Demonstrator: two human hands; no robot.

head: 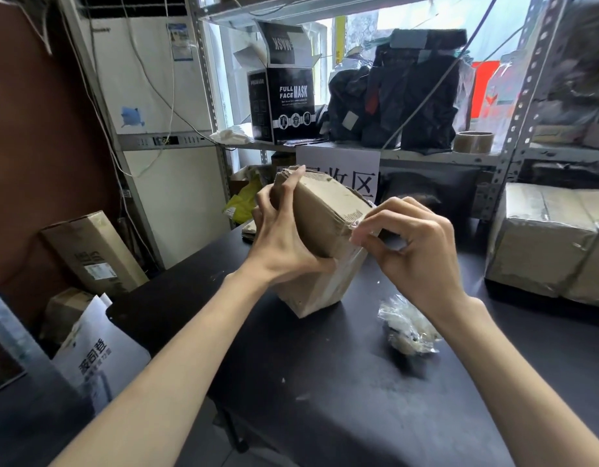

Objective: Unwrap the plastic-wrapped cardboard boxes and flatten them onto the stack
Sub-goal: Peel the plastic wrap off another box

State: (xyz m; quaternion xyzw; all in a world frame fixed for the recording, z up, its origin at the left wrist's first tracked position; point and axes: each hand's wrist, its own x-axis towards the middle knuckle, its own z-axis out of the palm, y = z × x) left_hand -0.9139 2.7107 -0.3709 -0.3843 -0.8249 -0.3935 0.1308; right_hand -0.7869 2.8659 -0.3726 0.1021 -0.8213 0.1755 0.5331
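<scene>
- The cardboard box (328,210) is sitting in the centre of the frame. It is tilted, and its lower corner is resting on the black table (325,416).
- The left hand (281,241) is gripping the box at its left end. The fingers are curling over the far upper edge and the palm is pressing against the near side.
- The right hand (416,244) is working at the box's right edge. Thumb and forefinger are pinching a strip of plastic film (338,284) and the other fingers are curling loosely behind.
- The clear film is clinging to the lower half of the box, while the upper face is showing bare, torn cardboard.
- A wad of crumpled plastic (407,328) is lying on the table at lower right of centre, near the right wrist and apart from the box.
- Wrapped cartons (554,244) are standing on the table at the right edge of the frame, well apart from the hands.
- A piece of flattened cardboard (249,230) is showing just behind the left hand at the table's far edge. How much is lying there cannot be told.
- A black mask box (291,106) and a tape roll (473,142) are standing on the shelf (426,156) in the upper half.
- A long carton (92,254) is leaning at the left edge.
</scene>
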